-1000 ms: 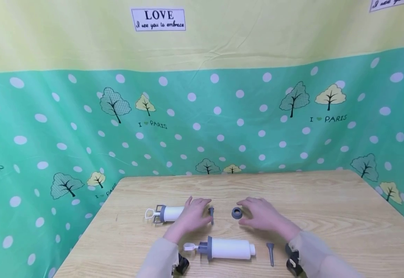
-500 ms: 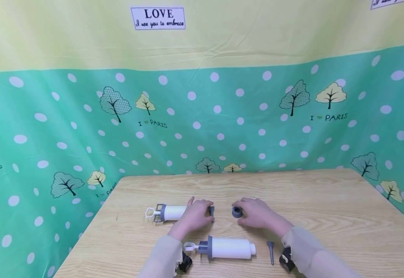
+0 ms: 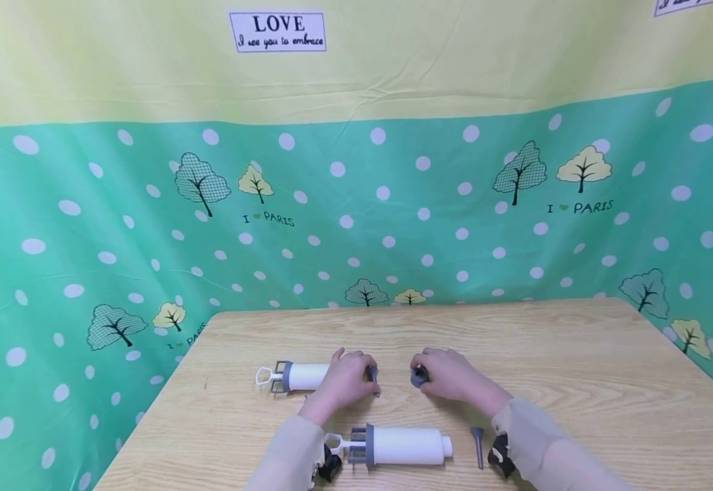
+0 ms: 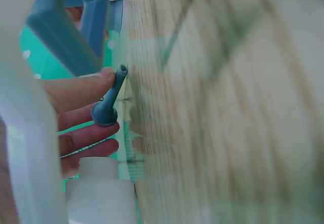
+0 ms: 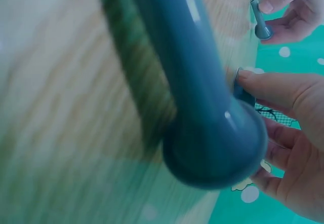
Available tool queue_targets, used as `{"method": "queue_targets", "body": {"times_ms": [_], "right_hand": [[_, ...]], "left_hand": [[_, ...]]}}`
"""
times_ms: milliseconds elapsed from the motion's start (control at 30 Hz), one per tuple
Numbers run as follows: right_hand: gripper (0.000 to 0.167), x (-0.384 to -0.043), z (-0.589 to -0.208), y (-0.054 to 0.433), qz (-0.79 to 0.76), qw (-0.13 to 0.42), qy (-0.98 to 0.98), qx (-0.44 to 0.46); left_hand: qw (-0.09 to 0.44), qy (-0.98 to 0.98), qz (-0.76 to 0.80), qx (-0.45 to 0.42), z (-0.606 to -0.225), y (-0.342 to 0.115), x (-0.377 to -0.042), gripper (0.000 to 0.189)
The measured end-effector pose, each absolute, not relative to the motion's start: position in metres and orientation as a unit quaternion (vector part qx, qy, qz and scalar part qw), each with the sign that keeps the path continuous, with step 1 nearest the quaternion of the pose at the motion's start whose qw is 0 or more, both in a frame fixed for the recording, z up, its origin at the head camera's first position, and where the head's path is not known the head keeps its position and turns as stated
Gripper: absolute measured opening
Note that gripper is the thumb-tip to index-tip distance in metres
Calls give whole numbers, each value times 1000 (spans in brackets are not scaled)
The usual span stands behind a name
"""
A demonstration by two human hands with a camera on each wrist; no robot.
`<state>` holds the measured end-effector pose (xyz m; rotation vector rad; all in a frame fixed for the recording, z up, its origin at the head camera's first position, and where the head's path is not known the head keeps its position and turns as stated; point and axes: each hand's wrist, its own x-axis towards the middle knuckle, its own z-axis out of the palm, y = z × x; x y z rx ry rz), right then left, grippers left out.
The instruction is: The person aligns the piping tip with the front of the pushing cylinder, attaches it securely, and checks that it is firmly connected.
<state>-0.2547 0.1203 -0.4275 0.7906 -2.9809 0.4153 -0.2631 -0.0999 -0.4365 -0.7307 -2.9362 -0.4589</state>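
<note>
My left hand (image 3: 347,378) pinches a small dark grey nozzle (image 4: 107,107), a thin tube with a flared base, between thumb and fingers. In the left wrist view it stands tilted beside the tabletop. My right hand (image 3: 451,376) grips a round dark grey cap (image 3: 419,378) with a hole in its middle, low at the table; the fingers hide part of it. Left of my left hand lies a white syringe-like pump (image 3: 306,376) with a grey collar and a white loop handle, its tip end hidden behind the hand.
A second white pump (image 3: 408,447) lies nearer, between my forearms. Beside its tip end is another grey nozzle (image 3: 478,447), large in the foreground of the right wrist view. The wooden table (image 3: 547,348) meets a green dotted curtain (image 3: 393,204) at its back edge.
My left fingers have closed on the nozzle and tilted it a little. My right hand has moved in and closed around the cap. The nearer pump has rolled slightly toward me.
</note>
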Motion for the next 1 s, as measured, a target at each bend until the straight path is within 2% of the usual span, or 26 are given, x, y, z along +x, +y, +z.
{"method": "queue_targets", "body": {"times_ms": [167, 367, 533, 800, 1000], "right_hand": [[27, -254, -428, 118, 166, 6, -954, 251], [25, -254, -428, 118, 216, 5, -942, 256], [24, -254, -428, 118, 241, 13, -934, 262], [23, -254, -429, 115, 247, 8, -931, 268], [23, -253, -430, 116, 245, 8, -934, 261]], "left_hand": [[46, -955, -172, -238, -436, -100, -261, 27], [85, -951, -182, -236, -434, -101, -260, 5], [79, -952, -185, -229, -433, -101, -260, 3], [58, -954, -166, -245, -431, -99, -258, 12], [34, -948, -166, -269, -431, -99, -257, 5]]}}
